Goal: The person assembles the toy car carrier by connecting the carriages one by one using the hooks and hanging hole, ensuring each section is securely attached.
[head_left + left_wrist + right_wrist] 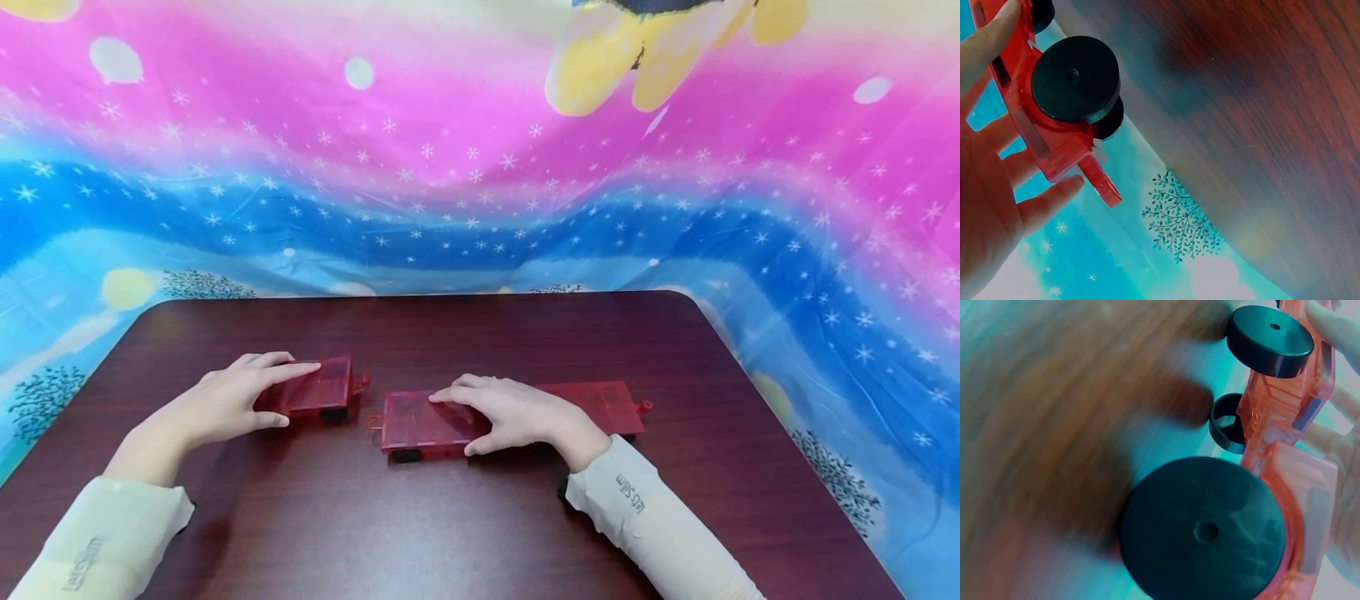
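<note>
My left hand grips a see-through red toy train car, thumb on its near side and fingers across the top and far side. Black wheels and a small red hitch show under and at the end of it in the left wrist view. To the right, my right hand holds a second red toy train car by its sides, with a loop at its left end. A third red car sits directly behind it, partly hidden by this hand. A short gap separates the left car's hitch from the loop.
All the cars are on a dark brown wooden table with rounded far corners. Behind and beside it hangs a pink and blue cloth printed with snowflakes. Pale sleeves cover both forearms.
</note>
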`<state>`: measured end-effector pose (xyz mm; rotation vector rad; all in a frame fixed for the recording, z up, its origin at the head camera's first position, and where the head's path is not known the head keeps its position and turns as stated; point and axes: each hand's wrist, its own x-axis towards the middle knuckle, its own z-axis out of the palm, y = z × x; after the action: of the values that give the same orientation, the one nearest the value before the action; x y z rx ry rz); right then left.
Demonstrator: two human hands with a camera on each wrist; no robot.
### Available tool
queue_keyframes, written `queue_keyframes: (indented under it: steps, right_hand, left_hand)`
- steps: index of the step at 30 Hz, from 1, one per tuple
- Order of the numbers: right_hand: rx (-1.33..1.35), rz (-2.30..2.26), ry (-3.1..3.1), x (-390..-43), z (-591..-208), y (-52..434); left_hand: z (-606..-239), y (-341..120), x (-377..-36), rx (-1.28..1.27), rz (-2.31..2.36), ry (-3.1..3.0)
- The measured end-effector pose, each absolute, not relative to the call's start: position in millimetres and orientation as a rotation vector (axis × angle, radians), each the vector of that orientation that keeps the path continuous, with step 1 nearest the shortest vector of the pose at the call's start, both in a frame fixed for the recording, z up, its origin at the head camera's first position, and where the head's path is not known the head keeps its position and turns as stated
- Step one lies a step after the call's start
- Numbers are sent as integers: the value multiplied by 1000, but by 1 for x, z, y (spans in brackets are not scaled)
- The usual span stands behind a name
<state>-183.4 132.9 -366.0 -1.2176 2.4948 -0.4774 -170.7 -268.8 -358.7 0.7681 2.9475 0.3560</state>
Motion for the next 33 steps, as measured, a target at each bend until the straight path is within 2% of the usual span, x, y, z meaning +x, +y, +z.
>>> queue_keyframes:
  steps: [15,33]
  right_hand:
    - [-1220,-525,2492,-184,-368,135]
    - [-1219,-520,2497,-183,-368,135]
  left_hand:
    - [-359,-267,-149,760,333,2908]
    - [-361,-261,-139,764,333,2884]
